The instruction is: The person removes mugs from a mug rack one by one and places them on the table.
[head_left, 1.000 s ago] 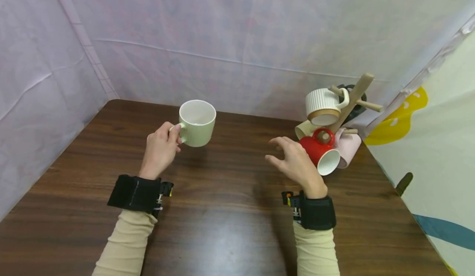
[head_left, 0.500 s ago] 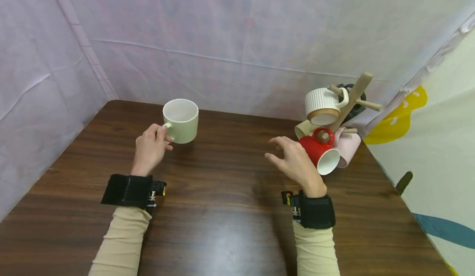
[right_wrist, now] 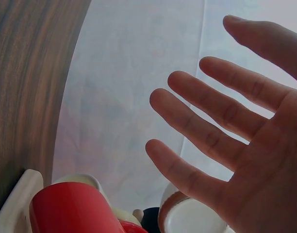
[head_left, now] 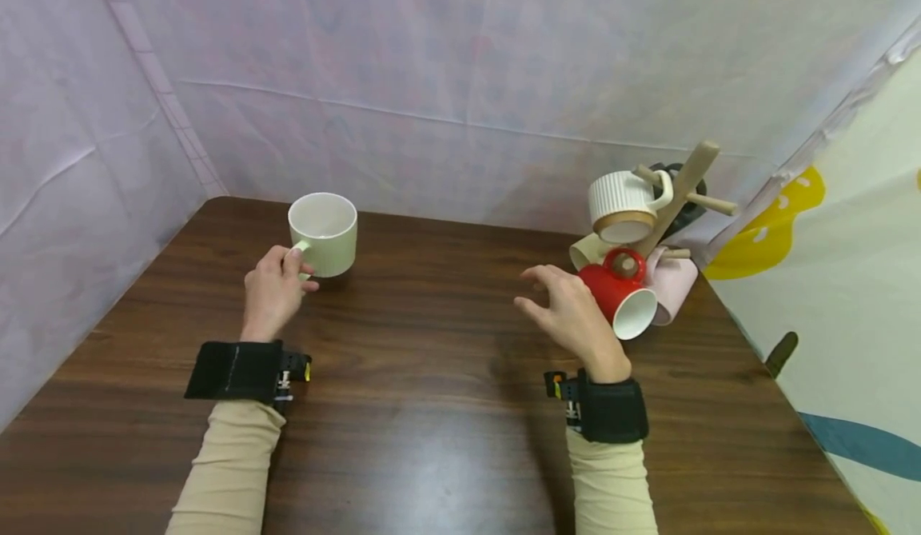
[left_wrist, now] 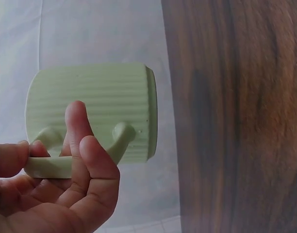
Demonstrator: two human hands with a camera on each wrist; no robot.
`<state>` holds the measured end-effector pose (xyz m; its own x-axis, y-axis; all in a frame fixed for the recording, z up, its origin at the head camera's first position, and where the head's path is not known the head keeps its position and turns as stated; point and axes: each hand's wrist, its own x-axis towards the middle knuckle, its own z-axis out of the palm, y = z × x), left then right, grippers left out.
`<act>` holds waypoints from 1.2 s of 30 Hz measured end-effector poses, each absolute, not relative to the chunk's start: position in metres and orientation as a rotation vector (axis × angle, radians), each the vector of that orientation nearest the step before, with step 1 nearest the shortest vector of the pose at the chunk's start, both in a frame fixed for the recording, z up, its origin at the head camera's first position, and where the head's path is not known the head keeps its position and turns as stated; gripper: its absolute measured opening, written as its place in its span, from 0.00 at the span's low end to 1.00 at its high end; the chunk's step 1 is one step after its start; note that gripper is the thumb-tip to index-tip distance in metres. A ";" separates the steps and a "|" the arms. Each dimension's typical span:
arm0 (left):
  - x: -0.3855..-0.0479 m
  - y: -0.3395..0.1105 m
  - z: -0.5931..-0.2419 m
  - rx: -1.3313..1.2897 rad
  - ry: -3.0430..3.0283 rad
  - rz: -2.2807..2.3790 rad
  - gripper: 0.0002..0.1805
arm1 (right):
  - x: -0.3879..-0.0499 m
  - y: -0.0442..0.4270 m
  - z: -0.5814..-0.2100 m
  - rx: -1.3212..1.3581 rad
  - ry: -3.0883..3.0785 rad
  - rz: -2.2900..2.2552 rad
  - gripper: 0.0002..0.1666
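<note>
My left hand (head_left: 273, 293) grips a pale green ribbed mug (head_left: 332, 249) by its handle, at the back left of the table. In the left wrist view, the fingers curl through and around the handle (left_wrist: 51, 167), and the mug (left_wrist: 90, 104) hangs above the wood, apart from it. My right hand (head_left: 576, 319) holds nothing; its fingers are spread and relaxed in the right wrist view. It hovers just left of a red mug (head_left: 608, 289) that hangs on a wooden mug rack (head_left: 683, 195).
The rack also bears a white ribbed mug (head_left: 620, 199), a pink mug (head_left: 672, 287), a cream mug (head_left: 586, 251) and a dark mug (head_left: 694, 207) partly hidden behind the post. Fabric walls (head_left: 432, 55) enclose the brown table (head_left: 432, 343).
My left hand has moved left across the table with the green mug in its grip. The right hand has stayed in place beside the rack.
</note>
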<state>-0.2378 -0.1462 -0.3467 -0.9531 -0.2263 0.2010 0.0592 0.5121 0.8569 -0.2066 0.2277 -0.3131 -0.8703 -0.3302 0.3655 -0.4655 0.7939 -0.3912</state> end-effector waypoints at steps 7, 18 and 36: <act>-0.242 -0.152 -0.353 0.180 -2.467 -1.454 0.20 | -0.207 0.229 -0.312 0.598 -2.716 0.685 0.19; -0.243 -0.165 -0.364 0.238 -2.478 -1.467 0.20 | -0.206 0.229 -0.314 0.577 -2.724 0.692 0.19; -0.247 -0.172 -0.372 0.320 -2.463 -1.595 0.22 | -0.206 0.227 -0.313 0.565 -2.725 0.681 0.19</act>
<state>-0.2472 -0.1716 -0.3718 -0.9587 -0.2814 0.0418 -0.0770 0.3982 0.9141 -0.2063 0.2274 -0.3134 -0.8855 -0.3033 0.3520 -0.4333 0.8127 -0.3897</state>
